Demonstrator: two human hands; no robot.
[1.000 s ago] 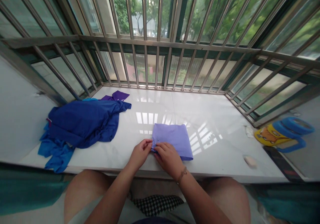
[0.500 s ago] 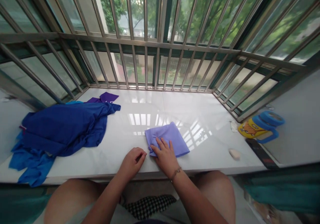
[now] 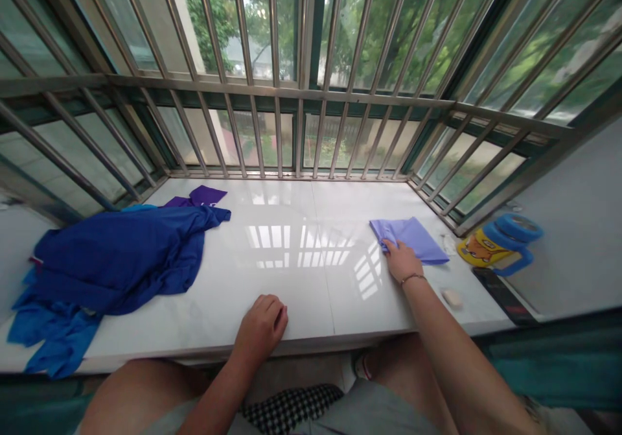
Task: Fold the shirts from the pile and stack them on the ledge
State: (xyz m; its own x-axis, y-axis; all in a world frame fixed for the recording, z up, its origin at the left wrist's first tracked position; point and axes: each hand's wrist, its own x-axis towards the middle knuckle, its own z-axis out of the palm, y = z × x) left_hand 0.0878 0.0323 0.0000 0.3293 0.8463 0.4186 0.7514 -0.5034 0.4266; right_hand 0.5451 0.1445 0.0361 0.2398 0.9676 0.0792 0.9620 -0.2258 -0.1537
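**Right hand (image 3: 403, 261) on the folded lavender cloth (image 3: 418, 237), right side of a white ledge (image 3: 311, 292)**

A barred bay window fills the upper half of the view, its metal bars (image 3: 286, 93) crossing in front of green trees. Below it spreads the glossy white ledge, with the person's bare legs against its front.

Largest on the ledge is a dark blue garment (image 3: 126, 253), heaped at the left over brighter blue fabric (image 3: 58, 341) that spills over the front edge. The lavender cloth comes next: a flat, folded piece on the right part of the ledge, its right corner near a blue and yellow mug (image 3: 490, 244).

The right hand reaches out to the cloth, fingers and thumb bent at its left edge, where the fabric is bunched (whether they pinch it or merely press, I cannot tell). The left hand (image 3: 262, 325) rests near the ledge's front edge, well apart from the cloth, curled into a loose, narrow fist; its palm is hidden.

A dark, phone-like slab (image 3: 505, 295) lies in front of the mug. Smaller still are a purple piece of fabric (image 3: 208, 195) behind the heap, a beige lump (image 3: 453, 298) near the slab, and a thin bracelet (image 3: 413, 277) around the right wrist.
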